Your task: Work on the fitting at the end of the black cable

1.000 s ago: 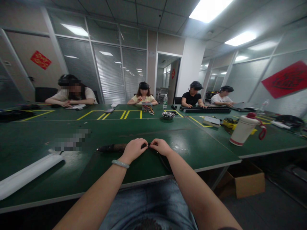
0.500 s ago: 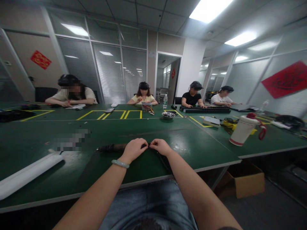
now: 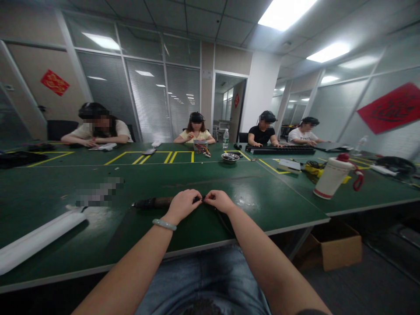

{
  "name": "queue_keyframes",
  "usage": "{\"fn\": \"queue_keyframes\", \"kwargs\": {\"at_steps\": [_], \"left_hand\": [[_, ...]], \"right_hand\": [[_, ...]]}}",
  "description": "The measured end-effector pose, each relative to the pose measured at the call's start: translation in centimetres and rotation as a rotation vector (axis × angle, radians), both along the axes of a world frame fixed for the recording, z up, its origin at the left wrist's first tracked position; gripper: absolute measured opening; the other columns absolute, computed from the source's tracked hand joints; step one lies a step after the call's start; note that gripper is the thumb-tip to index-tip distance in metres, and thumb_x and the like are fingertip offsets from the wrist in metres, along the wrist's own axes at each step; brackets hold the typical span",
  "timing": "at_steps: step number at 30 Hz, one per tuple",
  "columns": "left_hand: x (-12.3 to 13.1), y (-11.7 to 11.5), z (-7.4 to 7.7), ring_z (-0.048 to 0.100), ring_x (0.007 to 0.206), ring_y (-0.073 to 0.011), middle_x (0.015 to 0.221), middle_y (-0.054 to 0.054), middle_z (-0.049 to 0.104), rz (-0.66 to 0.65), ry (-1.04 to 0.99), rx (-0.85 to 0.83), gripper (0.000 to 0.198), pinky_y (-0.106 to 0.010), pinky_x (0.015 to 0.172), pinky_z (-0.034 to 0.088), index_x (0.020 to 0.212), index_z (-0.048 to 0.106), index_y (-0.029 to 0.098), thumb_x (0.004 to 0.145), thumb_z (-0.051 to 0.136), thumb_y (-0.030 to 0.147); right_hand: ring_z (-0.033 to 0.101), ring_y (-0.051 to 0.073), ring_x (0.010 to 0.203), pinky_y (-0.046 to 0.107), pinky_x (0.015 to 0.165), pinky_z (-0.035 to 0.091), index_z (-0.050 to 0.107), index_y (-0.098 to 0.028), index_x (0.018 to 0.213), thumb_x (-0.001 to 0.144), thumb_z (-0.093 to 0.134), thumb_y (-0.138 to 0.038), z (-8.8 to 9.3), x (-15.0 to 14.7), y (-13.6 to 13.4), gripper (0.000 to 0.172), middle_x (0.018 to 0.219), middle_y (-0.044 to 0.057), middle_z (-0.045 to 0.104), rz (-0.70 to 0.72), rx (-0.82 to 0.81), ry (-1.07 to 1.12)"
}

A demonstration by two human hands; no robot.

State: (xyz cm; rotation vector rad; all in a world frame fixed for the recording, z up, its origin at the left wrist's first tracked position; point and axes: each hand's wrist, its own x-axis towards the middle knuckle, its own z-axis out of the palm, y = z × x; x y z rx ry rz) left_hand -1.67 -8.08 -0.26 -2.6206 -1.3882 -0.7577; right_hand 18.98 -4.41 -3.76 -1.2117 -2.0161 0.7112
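On the green table lies what looks like an electric screwdriver (image 3: 160, 202), with a black nose, a brownish body and a small metal tip pointing left. My left hand (image 3: 184, 203), with a pale bangle at the wrist, lies over its right end. The fingers are closed around a small dark part there, mostly hidden. Close beside it, my right hand (image 3: 219, 201) is closed in a pinch on the end of a black cable (image 3: 225, 221). That cable curves down toward the table's front edge. Fingertips of both hands almost meet; the exact joint between them is too small to make out.
A long white object (image 3: 39, 240) lies at the left. Ahead stands a metal bowl (image 3: 230, 158) with dark pieces, near a water bottle (image 3: 225, 138). A white tumbler (image 3: 331, 178) stands right, above a cardboard box (image 3: 341, 249) on the floor. Several people sit across the table.
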Motion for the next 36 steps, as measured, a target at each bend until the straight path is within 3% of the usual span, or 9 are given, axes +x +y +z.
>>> {"fn": "queue_keyframes", "kwargs": {"at_steps": [14,36], "left_hand": [[-0.08,0.32,-0.25,0.059,0.088,-0.0187,0.094,-0.002,0.067,-0.030,0.011,0.025,0.015,-0.031,0.080,0.044,0.091,0.067,0.023,0.087,0.056,0.033],[0.06,-0.30,0.15,0.060,0.089,-0.0187,0.095,-0.001,0.068,-0.025,-0.026,0.008,0.015,-0.032,0.081,0.044,0.092,0.066,0.023,0.085,0.053,0.026]], "right_hand": [[0.064,0.014,0.075,0.023,0.071,0.048,0.075,-0.019,0.088,0.078,0.069,-0.035,-0.12,0.06,0.29,0.020,0.084,0.002,0.073,0.044,-0.012,0.016],[0.064,0.014,0.075,0.023,0.069,0.048,0.074,-0.019,0.089,0.078,0.068,-0.034,0.23,0.08,0.07,0.020,0.084,0.002,0.073,0.041,-0.026,0.031]]}}
